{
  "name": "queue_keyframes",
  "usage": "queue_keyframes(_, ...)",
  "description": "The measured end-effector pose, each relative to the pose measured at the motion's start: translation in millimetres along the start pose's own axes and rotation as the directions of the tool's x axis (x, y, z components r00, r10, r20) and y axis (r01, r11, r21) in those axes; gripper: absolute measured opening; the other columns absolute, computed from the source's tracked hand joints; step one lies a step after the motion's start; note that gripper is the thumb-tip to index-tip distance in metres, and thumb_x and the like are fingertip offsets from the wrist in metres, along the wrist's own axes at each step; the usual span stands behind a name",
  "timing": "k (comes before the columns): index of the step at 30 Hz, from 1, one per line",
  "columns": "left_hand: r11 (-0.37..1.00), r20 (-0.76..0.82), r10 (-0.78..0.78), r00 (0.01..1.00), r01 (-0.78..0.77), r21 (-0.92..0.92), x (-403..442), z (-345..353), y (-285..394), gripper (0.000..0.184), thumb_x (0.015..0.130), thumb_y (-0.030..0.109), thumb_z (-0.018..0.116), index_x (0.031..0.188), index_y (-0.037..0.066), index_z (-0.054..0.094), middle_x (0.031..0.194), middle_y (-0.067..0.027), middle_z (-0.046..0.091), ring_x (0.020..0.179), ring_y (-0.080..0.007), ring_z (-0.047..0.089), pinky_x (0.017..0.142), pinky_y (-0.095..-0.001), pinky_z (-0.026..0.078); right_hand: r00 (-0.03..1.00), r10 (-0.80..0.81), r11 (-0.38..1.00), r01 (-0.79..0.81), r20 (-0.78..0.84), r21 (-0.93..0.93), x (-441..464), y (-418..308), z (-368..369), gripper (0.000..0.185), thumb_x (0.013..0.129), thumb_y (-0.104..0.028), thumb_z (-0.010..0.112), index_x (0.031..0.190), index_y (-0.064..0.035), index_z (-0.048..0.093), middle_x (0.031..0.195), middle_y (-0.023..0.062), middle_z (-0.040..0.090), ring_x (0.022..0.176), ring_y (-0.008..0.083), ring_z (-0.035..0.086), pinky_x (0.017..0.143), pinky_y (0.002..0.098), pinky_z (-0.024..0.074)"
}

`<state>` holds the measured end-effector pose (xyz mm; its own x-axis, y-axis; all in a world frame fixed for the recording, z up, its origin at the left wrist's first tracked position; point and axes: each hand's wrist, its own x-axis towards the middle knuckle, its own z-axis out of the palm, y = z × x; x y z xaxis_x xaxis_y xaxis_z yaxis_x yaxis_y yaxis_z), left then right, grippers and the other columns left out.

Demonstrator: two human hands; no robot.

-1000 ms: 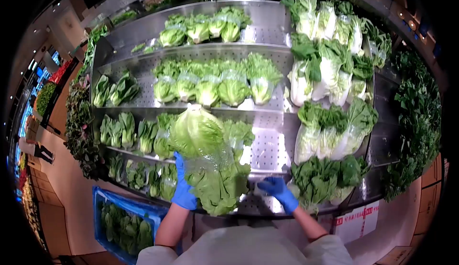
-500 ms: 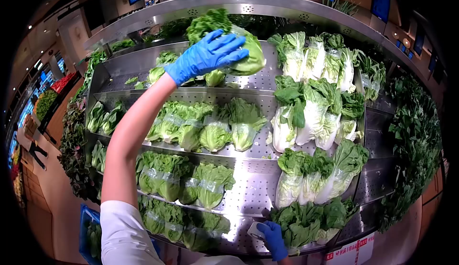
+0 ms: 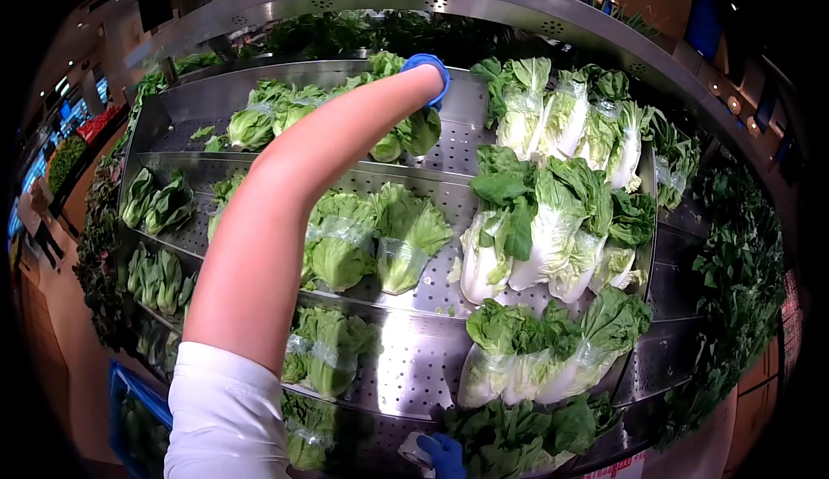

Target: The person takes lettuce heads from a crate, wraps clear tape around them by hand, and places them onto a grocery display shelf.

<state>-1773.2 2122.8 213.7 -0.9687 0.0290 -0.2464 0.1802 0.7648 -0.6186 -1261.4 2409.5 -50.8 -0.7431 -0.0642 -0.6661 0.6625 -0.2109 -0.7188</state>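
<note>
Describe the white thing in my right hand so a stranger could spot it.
Find the tiered metal shelf, then the blue-gloved right hand at its bottom edge. The white object in that hand is small and leafless, unlike the greens nearby.

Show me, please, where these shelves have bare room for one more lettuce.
The widest bare patch is on the third tier from the top, between wrapped lettuces and napa cabbages. A smaller one is on the top tier, also between lettuces and napa cabbages. It is crowded at right, where napa cabbages stand side by side.
</note>
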Motion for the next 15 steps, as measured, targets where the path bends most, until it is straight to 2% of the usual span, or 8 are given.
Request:
queue_keyframes(4, 0.997, -0.157, 0.049, 0.986, -0.039, 0.066, -4.3, 2.2, 27.6, 0.048, 0.086, 0.049, 0.034, 0.123, 0.022, 0.046, 0.134, -0.0044, 0.037, 0.123, -0.0243, 0.034, 0.101, -0.0442, 0.026, 1.000, -0.013, 0.996, 0.015, 0.015, -0.084, 8.7, -5.1, 2.0, 0.016, 0.077, -0.022, 0.065, 0.084, -0.0085, 0.058, 0.072, -0.0029, 0.053, 0.062, 0.0085, 0.049, 0.053, 0.0222, 0.0424)
queue_keyframes(5, 0.994, -0.184, 0.086, 0.979, -0.071, 0.086, -29.9, -3.5, 31.4, 0.043, 0.084, 0.035, 0.045, 0.126, 0.023, 0.041, 0.134, -0.0045, 0.036, 0.125, -0.0239, 0.031, 0.102, -0.0464, 0.024, 1.000, -0.017, 0.996, 0.019, 0.022, -0.089, 8.9, -6.1, 1.4, 0.015, 0.078, -0.022, 0.064, 0.083, -0.0087, 0.058, 0.072, -0.0027, 0.052, 0.062, 0.0085, 0.049, 0.053, 0.0222, 0.0425)
queue_keyframes(6, 0.994, -0.185, 0.088, 0.979, -0.074, 0.082, -47.2, -5.0, 25.4, 0.043, 0.084, 0.035, 0.045, 0.126, 0.023, 0.041, 0.134, -0.0045, 0.036, 0.125, -0.0239, 0.031, 0.102, -0.0464, 0.024, 1.000, -0.016, 0.996, 0.017, 0.018, -0.091, 9.2, -9.0, -0.2, 0.015, 0.078, -0.022, 0.064, 0.083, -0.0087, 0.058, 0.072, -0.0027, 0.052, 0.062, 0.0085, 0.049, 0.053, 0.0222, 0.0425)
queue_keyframes(8, 0.949, -0.466, 0.315, 0.827, -0.259, 0.182, -72.8, 3.3, 11.4, 0.055, 0.075, 0.018, 0.057, 0.127, 0.025, 0.039, 0.134, -0.0041, 0.036, 0.125, -0.0245, 0.031, 0.103, -0.0454, 0.023, 0.991, -0.117, 0.967, 0.130, 0.071, -0.221, 8.7, -17.2, -3.9, 0.012, 0.078, -0.020, 0.062, 0.083, -0.0095, 0.058, 0.073, -0.0020, 0.052, 0.064, 0.0085, 0.049, 0.054, 0.0224, 0.0426)
queue_keyframes(10, 0.979, -0.761, 0.119, 0.638, -0.203, -0.016, -83.0, 25.2, 16.9, 0.063, 0.069, 0.005, 0.057, 0.127, 0.021, 0.039, 0.134, -0.0026, 0.036, 0.121, -0.0226, 0.036, 0.102, -0.0420, 0.027, 0.997, -0.051, 0.993, 0.057, 0.059, -0.103, 2.7, -20.6, -4.9, 0.012, 0.078, -0.019, 0.061, 0.082, -0.0094, 0.058, 0.073, -0.0015, 0.052, 0.064, 0.0084, 0.049, 0.054, 0.0223, 0.0430)
queue_keyframes(12, 0.963, -0.773, 0.180, 0.609, -0.270, 0.012, -98.5, 50.3, 45.4, 0.060, 0.069, 0.004, 0.055, 0.125, 0.018, 0.042, 0.130, -0.0037, 0.041, 0.118, -0.0224, 0.040, 0.099, -0.0413, 0.030, 0.998, 0.008, 1.000, -0.009, 0.060, 0.012, 1.9, -26.7, 2.1, 0.011, 0.078, -0.019, 0.061, 0.082, -0.0092, 0.058, 0.073, -0.0011, 0.053, 0.064, 0.0083, 0.050, 0.055, 0.0223, 0.0433)
queue_keyframes(14, 0.950, -0.863, 0.066, 0.500, -0.297, -0.099, -112.5, 73.2, 71.2, 0.056, 0.070, 0.004, 0.053, 0.123, 0.018, 0.044, 0.125, -0.0049, 0.045, 0.114, -0.0241, 0.043, 0.097, -0.0410, 0.031, 0.963, -0.223, 0.968, 0.238, 0.153, -0.084, 4.5, -36.1, 10.7, 0.014, 0.079, -0.019, 0.060, 0.085, -0.0062, 0.058, 0.076, 0.0009, 0.054, 0.066, 0.0080, 0.050, 0.057, 0.0232, 0.0467)
queue_keyframes(15, 0.904, -0.907, -0.089, 0.410, -0.349, -0.247, -138.1, 76.0, 88.8, 0.055, 0.071, 0.004, 0.052, 0.123, 0.017, 0.044, 0.124, -0.0058, 0.046, 0.113, -0.0248, 0.044, 0.096, -0.0407, 0.032, 0.981, -0.125, 0.992, 0.125, 0.148, 0.009, 7.5, -34.0, 9.8, 0.014, 0.077, -0.018, 0.060, 0.082, -0.0039, 0.058, 0.073, 0.0023, 0.055, 0.063, 0.0099, 0.052, 0.056, 0.0243, 0.0470)
